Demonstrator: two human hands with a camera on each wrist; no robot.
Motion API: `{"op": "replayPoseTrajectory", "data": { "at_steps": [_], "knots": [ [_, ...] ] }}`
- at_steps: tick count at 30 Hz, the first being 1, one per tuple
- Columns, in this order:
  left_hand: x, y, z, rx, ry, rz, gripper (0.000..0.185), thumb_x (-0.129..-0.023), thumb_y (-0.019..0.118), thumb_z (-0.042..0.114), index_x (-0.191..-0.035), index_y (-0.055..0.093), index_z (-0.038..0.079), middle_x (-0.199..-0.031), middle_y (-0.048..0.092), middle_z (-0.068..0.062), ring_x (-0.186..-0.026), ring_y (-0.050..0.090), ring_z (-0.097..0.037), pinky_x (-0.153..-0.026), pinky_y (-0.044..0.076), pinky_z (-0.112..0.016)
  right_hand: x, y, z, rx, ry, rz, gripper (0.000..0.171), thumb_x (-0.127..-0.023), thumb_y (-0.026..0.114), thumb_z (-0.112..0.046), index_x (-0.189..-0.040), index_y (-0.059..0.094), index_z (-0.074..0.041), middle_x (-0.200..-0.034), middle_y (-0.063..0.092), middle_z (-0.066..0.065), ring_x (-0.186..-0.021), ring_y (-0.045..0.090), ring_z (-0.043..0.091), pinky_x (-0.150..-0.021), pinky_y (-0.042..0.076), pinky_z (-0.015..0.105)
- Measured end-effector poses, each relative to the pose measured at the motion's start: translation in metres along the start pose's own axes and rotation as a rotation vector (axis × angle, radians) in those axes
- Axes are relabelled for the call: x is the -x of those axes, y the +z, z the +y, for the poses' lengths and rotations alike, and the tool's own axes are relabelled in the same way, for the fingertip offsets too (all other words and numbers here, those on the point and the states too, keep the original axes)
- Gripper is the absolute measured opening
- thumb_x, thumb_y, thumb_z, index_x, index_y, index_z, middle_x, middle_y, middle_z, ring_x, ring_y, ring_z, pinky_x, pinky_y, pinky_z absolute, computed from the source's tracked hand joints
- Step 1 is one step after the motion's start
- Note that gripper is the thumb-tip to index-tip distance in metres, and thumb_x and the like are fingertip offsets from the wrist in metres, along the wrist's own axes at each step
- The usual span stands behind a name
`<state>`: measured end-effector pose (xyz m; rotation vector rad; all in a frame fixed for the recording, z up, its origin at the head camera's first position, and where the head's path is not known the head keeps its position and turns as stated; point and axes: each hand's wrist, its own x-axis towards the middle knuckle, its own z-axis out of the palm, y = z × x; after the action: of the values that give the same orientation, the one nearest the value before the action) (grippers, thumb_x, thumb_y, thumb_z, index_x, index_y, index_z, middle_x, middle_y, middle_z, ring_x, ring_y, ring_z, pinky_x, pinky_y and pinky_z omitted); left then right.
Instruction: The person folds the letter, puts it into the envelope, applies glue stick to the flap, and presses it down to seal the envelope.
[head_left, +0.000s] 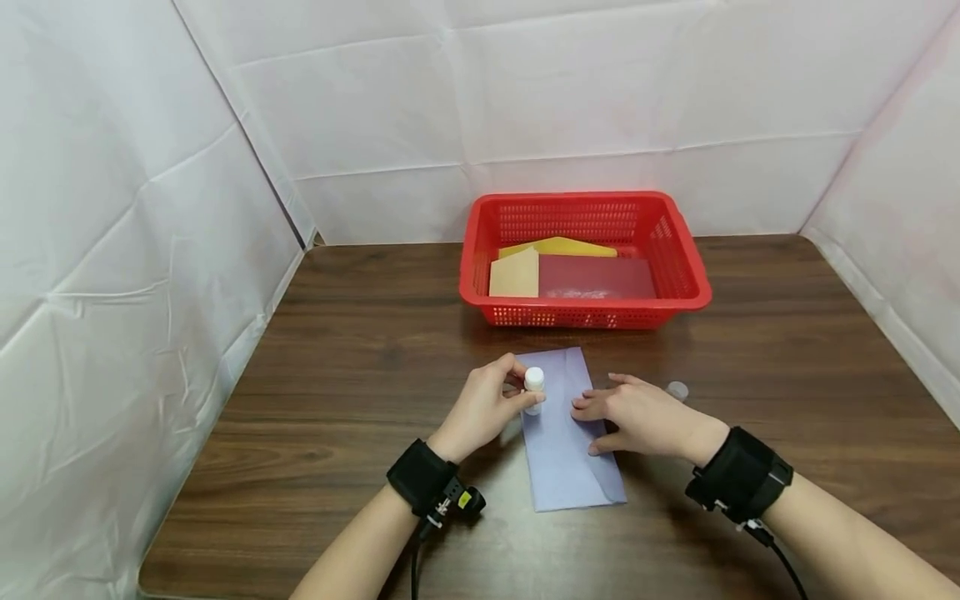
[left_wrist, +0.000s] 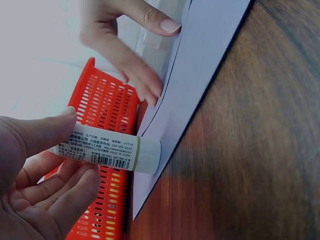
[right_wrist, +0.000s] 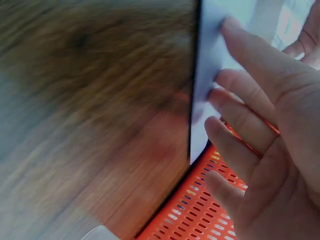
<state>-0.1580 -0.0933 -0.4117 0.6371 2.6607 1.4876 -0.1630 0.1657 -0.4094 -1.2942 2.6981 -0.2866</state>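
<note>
- Left hand (head_left: 487,408): grips a white glue stick (head_left: 534,382) between thumb and curled fingers. The left wrist view shows its tip set against the near-left edge of the envelope.
- Glue stick: uncapped. It stands tilted over the left margin of the envelope, about midway along its length.
- Envelope (head_left: 566,450): pale lilac, lying flat on the dark wooden table (head_left: 337,350), long axis running near to far, between the two hands and just near of the basket.
- Right hand (head_left: 637,417): fingers straight and spread, palm down, pressing the right half of the envelope to the table. It grasps nothing.
- Cap (head_left: 677,389): a small clear cap lies on the table just right of the right hand.
- Red basket (head_left: 697,283): at the far centre; it holds yellow, tan and red envelopes.
- Progress, as judged: the stick is opened and positioned and gluing appears under way; no glue line is discernible. Sealing and recapping appear outstanding.
</note>
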Motion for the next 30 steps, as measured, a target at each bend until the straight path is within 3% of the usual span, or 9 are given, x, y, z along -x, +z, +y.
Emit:
{"op": "replayPoseTrajectory", "data": {
  "at_steps": [6, 11, 19, 26, 30],
  "knots": [
    [0.000, -0.002, 0.000, -0.013, -0.007, 0.000, 0.021, -0.091, 0.077, 0.016, -0.103, 0.062, 0.008, -0.100, 0.068, -0.004, -0.085, 0.066, -0.015, -0.072, 0.054, -0.022, -0.010, -0.004, 0.004, -0.036, 0.123, -0.086, 0.083, -0.079, 0.084, -0.047, -0.143, 0.055, -0.003, -0.150, 0.050, 0.015, -0.140, 0.044, 0.031, -0.112, 0.025, 0.067],
    [0.000, -0.001, 0.000, -0.008, -0.002, -0.011, 0.022, -0.091, 0.077, 0.015, -0.104, 0.062, 0.007, -0.101, 0.068, -0.005, -0.088, 0.066, -0.016, -0.073, 0.054, -0.021, -0.016, -0.006, 0.005, -0.058, 0.168, -0.121, 0.092, -0.074, 0.086, -0.050, -0.145, 0.053, -0.002, -0.154, 0.044, 0.014, -0.144, 0.039, 0.031, -0.113, 0.021, 0.069],
    [0.000, -0.002, 0.002, -0.013, 0.012, -0.002, 0.022, -0.090, 0.078, 0.017, -0.103, 0.063, 0.007, -0.100, 0.068, -0.005, -0.087, 0.066, -0.016, -0.073, 0.054, -0.021, -0.021, -0.011, -0.001, 0.001, 0.165, -0.115, 0.090, -0.072, 0.088, -0.050, -0.139, 0.058, 0.002, -0.147, 0.052, 0.017, -0.136, 0.050, 0.030, -0.111, 0.027, 0.067],
    [-0.001, -0.002, 0.001, 0.012, 0.003, -0.023, 0.021, -0.091, 0.078, 0.016, -0.103, 0.063, 0.007, -0.102, 0.068, -0.004, -0.089, 0.068, -0.015, -0.073, 0.055, -0.020, -0.016, -0.006, -0.021, 0.144, 0.178, -0.051, 0.091, -0.069, 0.086, -0.059, -0.130, 0.065, 0.005, -0.134, 0.062, 0.021, -0.117, 0.065, 0.030, -0.103, 0.042, 0.060],
    [0.000, -0.002, 0.000, 0.004, -0.002, -0.035, 0.021, -0.091, 0.077, 0.016, -0.102, 0.062, 0.007, -0.100, 0.068, -0.005, -0.085, 0.067, -0.016, -0.071, 0.054, -0.021, -0.013, -0.001, -0.026, 0.139, 0.197, -0.017, 0.091, -0.068, 0.086, -0.060, -0.129, 0.065, 0.004, -0.135, 0.062, 0.019, -0.118, 0.064, 0.029, -0.103, 0.042, 0.061]
  ]
}}
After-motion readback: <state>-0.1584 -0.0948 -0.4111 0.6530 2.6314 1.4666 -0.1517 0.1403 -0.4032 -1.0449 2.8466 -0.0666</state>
